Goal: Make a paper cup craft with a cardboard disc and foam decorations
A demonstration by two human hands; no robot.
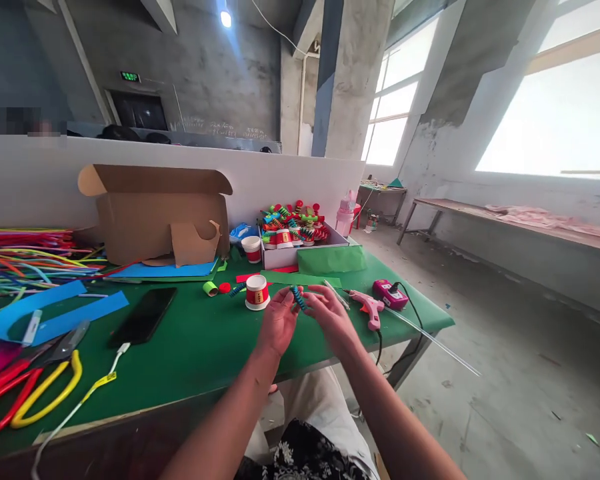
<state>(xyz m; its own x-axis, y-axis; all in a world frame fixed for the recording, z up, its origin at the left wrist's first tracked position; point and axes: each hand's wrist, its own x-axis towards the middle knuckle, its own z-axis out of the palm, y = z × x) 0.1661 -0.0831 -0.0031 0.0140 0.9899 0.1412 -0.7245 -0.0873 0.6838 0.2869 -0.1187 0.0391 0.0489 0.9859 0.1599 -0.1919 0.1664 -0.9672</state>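
Between my two hands, above the green tabletop, is a dark teal coiled pipe cleaner [298, 297]. My left hand [279, 320] pinches it from the left, while the fingers of my right hand [330, 317] close on its right side. Just left of my hands a red and white paper cup [257, 293] stands upside down. Another dark coil [238, 289] touches or lies close beside that cup. Farther left are a red round cap [225, 288] and a short green paper tube [211, 289]. To the right lies a pink hot glue gun [370, 308].
A white box [280, 259] full of colourful coil-and-cup pieces stands at the back. Scissors [55, 380], a black phone [145, 317] with its cable, and pipe cleaners [25, 260] occupy the left. A clear glue stick [445, 349] overhangs the right table edge near a magenta power box [390, 293].
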